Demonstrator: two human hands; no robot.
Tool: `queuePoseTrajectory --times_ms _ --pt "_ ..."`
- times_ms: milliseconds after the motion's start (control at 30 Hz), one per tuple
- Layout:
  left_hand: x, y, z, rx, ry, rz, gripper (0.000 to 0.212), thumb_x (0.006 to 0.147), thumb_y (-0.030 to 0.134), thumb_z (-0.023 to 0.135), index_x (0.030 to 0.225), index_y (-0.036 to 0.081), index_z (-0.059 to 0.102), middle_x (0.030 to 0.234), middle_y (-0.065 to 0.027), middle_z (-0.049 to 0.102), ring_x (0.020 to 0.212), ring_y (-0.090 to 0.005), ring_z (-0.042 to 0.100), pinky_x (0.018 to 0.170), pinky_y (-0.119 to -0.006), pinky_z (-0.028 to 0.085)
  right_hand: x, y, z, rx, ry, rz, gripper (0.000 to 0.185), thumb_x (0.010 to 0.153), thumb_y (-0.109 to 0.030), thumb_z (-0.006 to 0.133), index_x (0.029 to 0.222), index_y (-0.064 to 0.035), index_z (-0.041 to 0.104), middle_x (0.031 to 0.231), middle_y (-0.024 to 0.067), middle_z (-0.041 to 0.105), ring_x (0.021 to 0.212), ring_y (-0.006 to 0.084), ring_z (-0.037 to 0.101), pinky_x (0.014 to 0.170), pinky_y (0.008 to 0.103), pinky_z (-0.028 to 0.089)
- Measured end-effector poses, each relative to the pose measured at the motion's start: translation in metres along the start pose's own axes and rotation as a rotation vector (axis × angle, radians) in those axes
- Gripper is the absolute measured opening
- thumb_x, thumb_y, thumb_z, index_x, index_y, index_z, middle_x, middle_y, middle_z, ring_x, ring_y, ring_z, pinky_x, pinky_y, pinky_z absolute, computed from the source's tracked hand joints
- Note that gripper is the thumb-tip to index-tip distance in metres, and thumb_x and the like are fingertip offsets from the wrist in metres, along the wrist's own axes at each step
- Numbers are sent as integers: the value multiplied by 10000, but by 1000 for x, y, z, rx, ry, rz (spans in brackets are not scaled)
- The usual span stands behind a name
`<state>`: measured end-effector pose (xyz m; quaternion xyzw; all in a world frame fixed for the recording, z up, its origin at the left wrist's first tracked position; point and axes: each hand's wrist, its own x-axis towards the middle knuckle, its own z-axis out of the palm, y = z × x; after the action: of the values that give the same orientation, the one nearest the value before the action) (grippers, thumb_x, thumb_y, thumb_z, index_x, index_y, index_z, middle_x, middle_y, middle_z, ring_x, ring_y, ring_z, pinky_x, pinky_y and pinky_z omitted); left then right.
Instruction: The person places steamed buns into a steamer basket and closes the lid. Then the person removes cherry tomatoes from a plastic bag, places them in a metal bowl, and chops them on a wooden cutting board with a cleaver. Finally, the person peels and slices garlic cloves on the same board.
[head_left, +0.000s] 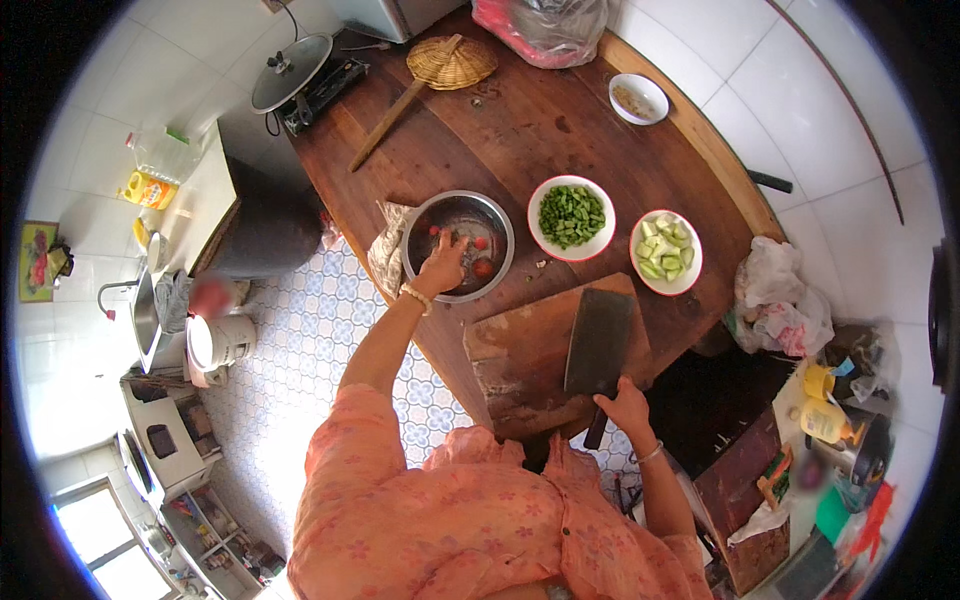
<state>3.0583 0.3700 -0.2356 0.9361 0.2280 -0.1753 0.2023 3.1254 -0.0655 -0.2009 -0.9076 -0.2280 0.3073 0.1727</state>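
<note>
My left hand (444, 266) reaches into a metal basin (505, 251) that holds water and several small red fruits or vegetables (482, 267); its fingertips are partly hidden, and whether they grip anything I cannot tell. At the near right edge of a wooden cutting board (517, 352), my right hand (624, 405) is closed around the handle end of a cleaver (598, 341), whose broad blade lies flat over the board. Beyond the board stand a bowl of chopped green vegetable pieces (571, 216) and a bowl of pale green chunks (665, 253).
A folded cloth (388, 247) touches the basin's left side. Farther back on the wooden table (525, 112) are a woven lid (452, 62), a wooden stick (386, 126) and a small white bowl (638, 99). Plastic bags (780, 296) lie at the right edge.
</note>
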Motion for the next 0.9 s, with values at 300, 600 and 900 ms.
queuePoseTrajectory --times_ms 300,600,900 --pt "16 7 22 -48 55 227 451 793 111 611 1221 92 472 1158 -224 488 1057 -369 527 841 -450 474 2 0 -1 -16 -31 7 543 683 -387 709 943 49 516 861 274 610 815 420 610 682 457 492" --pt "19 -11 21 20 210 199 211 840 202 550 1009 80 578 916 -179 579 851 -374 596 708 -455 502 2 2 1 -8 -3 -13 519 677 -383 719 893 39 506 816 267 612 792 425 607 658 463 491" --pt "22 -15 9 -197 467 -175 310 829 243 570 1108 108 573 989 -154 598 934 -351 575 799 -434 480 1 1 -1 4 -19 30 522 678 -382 715 918 33 509 834 263 615 814 417 608 685 460 488"
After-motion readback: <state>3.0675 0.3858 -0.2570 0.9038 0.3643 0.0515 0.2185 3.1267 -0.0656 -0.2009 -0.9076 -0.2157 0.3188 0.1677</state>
